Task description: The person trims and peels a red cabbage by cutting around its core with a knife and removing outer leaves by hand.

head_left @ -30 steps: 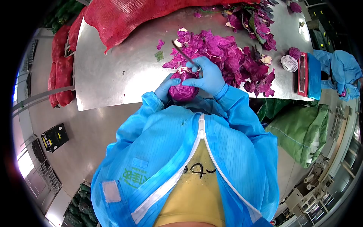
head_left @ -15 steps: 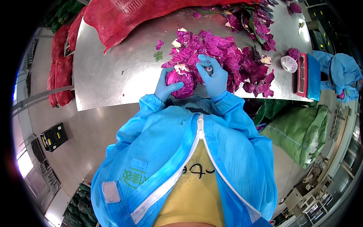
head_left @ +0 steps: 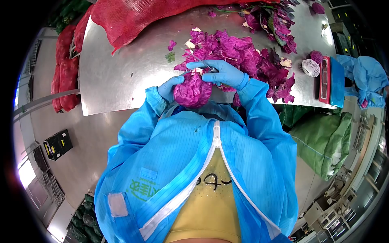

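A purple cabbage [head_left: 192,92] sits at the table's near edge, its pale cut stem end facing up and away from me. My left hand [head_left: 168,87], in a blue glove, grips its left side. Across the top right of the cabbage lies my gloved right hand [head_left: 223,73], fingers curled around a small knife [head_left: 210,68]; only a sliver of metal shows between them. Just beyond both hands spreads a pile of loose purple cabbage leaves [head_left: 239,52].
A red mesh sack [head_left: 137,20] lies along the far side of the steel table [head_left: 109,81]. To the right are a foam net [head_left: 310,68], another cabbage [head_left: 315,56] and a red-and-blue scale [head_left: 334,81]. A green sack [head_left: 324,141] stands below. A blue-sleeved person [head_left: 368,77] is at far right.
My right hand has moved left from beside the cabbage onto its top. The cabbage has turned slightly, and my left hand has shifted a little left and up along its side.
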{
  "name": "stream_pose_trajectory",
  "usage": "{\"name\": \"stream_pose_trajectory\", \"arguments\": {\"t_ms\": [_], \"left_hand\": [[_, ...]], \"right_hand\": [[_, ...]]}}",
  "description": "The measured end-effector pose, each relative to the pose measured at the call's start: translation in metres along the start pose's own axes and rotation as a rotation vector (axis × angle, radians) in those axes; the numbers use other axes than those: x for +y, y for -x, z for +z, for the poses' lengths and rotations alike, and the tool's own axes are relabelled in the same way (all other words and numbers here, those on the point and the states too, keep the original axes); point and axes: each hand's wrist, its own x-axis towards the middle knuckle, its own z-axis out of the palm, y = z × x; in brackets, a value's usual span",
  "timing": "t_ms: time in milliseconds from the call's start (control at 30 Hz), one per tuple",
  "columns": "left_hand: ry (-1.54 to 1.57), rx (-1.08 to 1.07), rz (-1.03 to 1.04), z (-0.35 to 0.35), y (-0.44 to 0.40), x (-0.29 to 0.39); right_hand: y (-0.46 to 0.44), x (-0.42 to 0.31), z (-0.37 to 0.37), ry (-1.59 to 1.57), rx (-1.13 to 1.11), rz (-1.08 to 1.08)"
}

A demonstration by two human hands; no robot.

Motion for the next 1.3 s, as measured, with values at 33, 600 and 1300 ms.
{"name": "stream_pose_trajectory", "arguments": {"t_ms": [33, 600, 1300], "left_hand": [[0.057, -0.015, 0.015, 0.000, 0.000, 0.000], [0.073, 0.025, 0.244, -0.028, -0.001, -0.018], [-0.711, 0.700, 0.362, -0.026, -0.033, -0.011]], "right_hand": [[-0.003, 0.004, 0.004, -0.075, 0.055, -0.017], [-0.012, 0.061, 0.047, -0.301, 0.618, -0.039], [-0.031, 0.058, 0.023, 0.532, 0.747, -0.063]]}}
